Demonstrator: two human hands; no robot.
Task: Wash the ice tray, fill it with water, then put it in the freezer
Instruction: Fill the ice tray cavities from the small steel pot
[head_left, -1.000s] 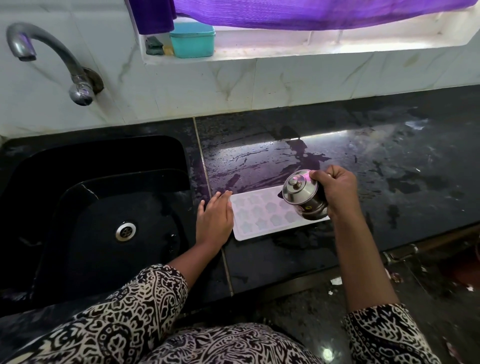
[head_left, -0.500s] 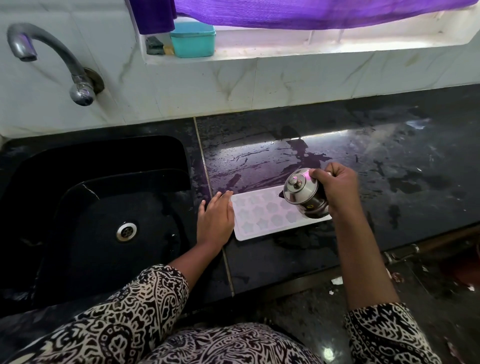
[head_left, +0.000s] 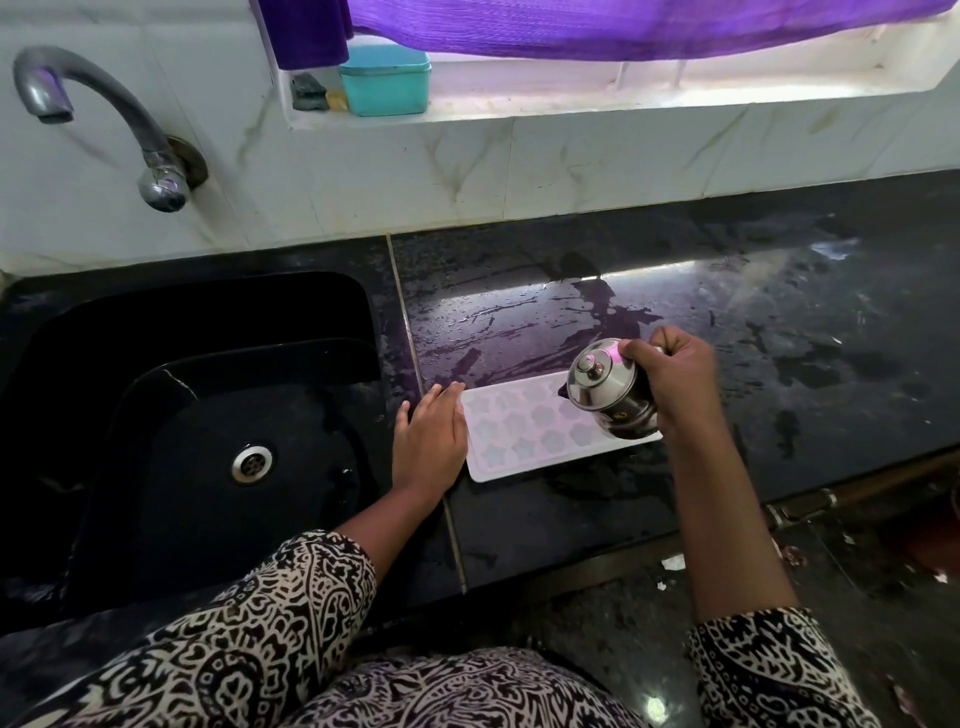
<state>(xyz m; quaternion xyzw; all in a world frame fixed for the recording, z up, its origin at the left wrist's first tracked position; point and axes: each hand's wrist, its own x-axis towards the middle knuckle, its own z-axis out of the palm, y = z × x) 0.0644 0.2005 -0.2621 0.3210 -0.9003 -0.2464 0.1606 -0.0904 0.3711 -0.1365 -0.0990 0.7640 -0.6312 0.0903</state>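
Ice tray (head_left: 524, 434) lies flat on the desk (head_left: 779, 415) just right of the sink (head_left: 208, 322), long axis running left-right between my hands. Left hand (head_left: 428, 439) rests flat, fingers straight, against its left end; right hand (head_left: 675, 379) grips a lidded steel jug (head_left: 605, 392) tilted over its right end.

views: one, head cam, worn on my head
facing: forward and down, onto the black counter (head_left: 831, 322) and the tiled wall behind it
lens: wide-angle, lines bend near the edges
range: close; left hand (head_left: 428, 441) and right hand (head_left: 675, 384) mid-frame, my forearms enter from the bottom edge
centre: ice tray (head_left: 519, 441), steel pot (head_left: 608, 389) over it
coverage: sink (head_left: 156, 312) and tap (head_left: 104, 119) left, window ledge (head_left: 571, 111) top, floor (head_left: 597, 623) bottom right
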